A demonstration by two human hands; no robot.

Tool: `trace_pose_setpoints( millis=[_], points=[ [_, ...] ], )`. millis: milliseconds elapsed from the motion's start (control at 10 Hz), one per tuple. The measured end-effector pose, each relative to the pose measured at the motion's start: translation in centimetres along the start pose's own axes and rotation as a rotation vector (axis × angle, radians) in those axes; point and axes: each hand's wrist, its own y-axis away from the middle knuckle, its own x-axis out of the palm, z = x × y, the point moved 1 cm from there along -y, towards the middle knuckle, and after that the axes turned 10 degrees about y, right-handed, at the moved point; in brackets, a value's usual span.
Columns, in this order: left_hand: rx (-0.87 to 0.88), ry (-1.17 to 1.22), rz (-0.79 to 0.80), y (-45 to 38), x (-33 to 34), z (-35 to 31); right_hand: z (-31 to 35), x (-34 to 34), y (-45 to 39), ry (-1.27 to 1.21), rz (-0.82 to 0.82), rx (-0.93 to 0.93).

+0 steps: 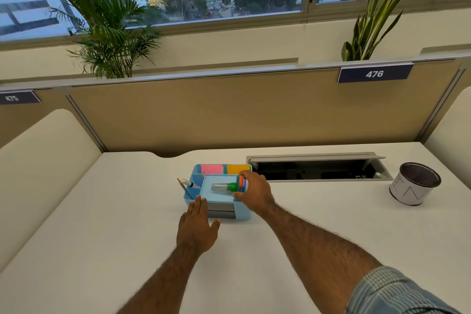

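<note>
Both hands on blue organiser (243,211), mid table (102,224).
L hand (197,227) flat, fingers straight & together, tips touching its front-left wall; R hand (254,190) curled round its right end, thumb at front rim, forefinger at back by orange/purple markers (241,182). Mesh cup (414,183) well apart to the right, open cable hatch (318,168) just behind. Organiser: grey drawers in front, clear tube w/ green cap (221,187) lying in tray, pencil (184,187) & pen (190,183) left, pink notes (211,169) & orange notes (238,168) at back.

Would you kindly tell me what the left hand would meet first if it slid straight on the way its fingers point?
Most likely the front wall of the blue organizer; the left hand seems to have its fingertips almost against it.
</note>
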Motion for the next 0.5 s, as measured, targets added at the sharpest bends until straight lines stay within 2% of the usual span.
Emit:
trace_pose_setpoints(
  millis=[200,500],
  points=[
    [0.031,0.018,0.034,0.7,-0.8,-2.2,-1.7,-3.9,1.5,0.125,-0.024,0.005],
    [0.065,0.073,0.203,1.3,-4.7,-7.7,-3.6,-12.6,3.9,0.346,-0.022,0.016]
  ],
)
